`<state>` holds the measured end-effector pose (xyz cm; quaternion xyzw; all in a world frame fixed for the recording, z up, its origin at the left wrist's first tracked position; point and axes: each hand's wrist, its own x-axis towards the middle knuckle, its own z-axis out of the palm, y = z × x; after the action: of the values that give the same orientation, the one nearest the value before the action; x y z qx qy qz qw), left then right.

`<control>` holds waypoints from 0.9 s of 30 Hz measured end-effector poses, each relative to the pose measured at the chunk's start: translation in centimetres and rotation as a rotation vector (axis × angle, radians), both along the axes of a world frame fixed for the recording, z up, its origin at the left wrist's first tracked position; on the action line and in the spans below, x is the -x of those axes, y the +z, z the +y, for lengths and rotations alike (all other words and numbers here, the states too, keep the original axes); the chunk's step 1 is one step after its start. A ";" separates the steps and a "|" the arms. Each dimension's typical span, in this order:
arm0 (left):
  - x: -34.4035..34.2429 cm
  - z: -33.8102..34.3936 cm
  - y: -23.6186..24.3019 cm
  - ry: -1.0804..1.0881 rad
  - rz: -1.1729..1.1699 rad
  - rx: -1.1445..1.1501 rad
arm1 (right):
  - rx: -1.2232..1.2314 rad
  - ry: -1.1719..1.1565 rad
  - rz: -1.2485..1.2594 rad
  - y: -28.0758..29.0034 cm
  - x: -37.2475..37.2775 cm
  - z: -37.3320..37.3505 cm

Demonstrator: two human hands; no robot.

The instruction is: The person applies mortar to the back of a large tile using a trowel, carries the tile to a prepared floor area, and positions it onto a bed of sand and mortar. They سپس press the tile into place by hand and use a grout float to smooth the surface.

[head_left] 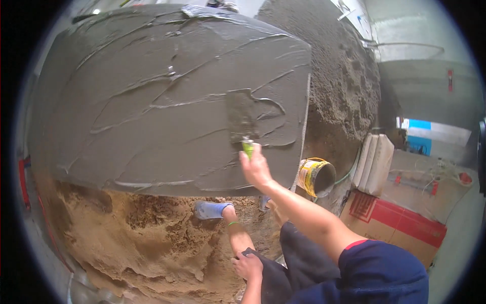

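My right hand (256, 168) is wrapped around the green handle of a trowel (242, 117). Its broad blade, dark and smeared with grey, lies against a large flat surface (167, 137) coated in wet grey mortar. Ridges and streaks run across that coat, and a curled ridge stands just right of the blade. My left hand (248, 266) rests on my knee, its fingers laid over the dark trouser leg, holding no tool.
Sand (147, 238) lies below the coated surface, around my blue shoe (210, 210). A yellow bucket (307, 175) lies tipped by the surface's right edge. Rough mortar (339, 66) spreads beyond that edge. Wrapped long pieces (373, 162) and a red-and-brown carton (395, 220) are at right.
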<state>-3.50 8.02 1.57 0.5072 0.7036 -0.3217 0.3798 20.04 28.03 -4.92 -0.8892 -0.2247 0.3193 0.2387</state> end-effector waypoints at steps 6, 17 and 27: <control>-3.3 -0.9 0.6 -0.206 0.105 0.025 | -0.010 0.071 -0.298 -0.4 -17.0 -8.2; -7.1 -4.2 -0.5 -0.411 0.220 0.037 | 0.099 0.489 0.197 1.3 -27.6 -16.6; -9.5 -5.7 -0.9 -0.469 0.278 0.035 | 0.277 0.561 0.284 1.7 -19.3 -33.4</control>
<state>5.98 2.35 0.65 0.6005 0.6066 -0.4797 0.2033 39.35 -5.38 -3.21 -0.7634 -0.3793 0.5207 0.0477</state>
